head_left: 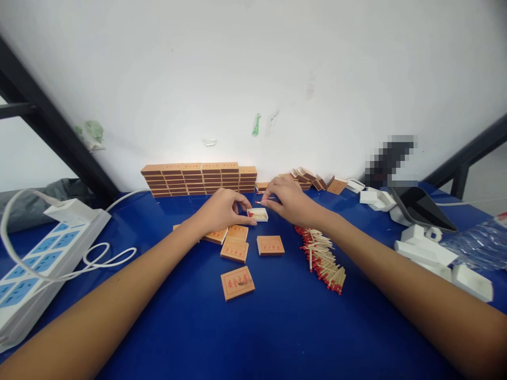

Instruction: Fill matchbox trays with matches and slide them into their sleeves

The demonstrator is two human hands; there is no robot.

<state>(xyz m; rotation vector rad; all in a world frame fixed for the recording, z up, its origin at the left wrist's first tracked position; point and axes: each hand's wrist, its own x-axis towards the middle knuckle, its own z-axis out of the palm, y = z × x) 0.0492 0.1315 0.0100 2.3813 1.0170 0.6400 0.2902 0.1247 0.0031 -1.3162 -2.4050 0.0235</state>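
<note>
Between thumb and fingers, my left hand grips a small white matchbox tray with some red-tipped matches lying in it. Just above the tray's right side, my right hand is closed in a pinch on a match, its red head pointing left. A long heap of loose matches lies near my right forearm. Closer to me are an orange matchbox, another with a dark mark, and several more matchboxes beside my left wrist.
Along the wall stands a stacked row of matchboxes. Right of it, more boxes lie tumbled. A white power strip with looping cable occupies the left. White adapters, a dark-screened device and clear plastic are at right.
</note>
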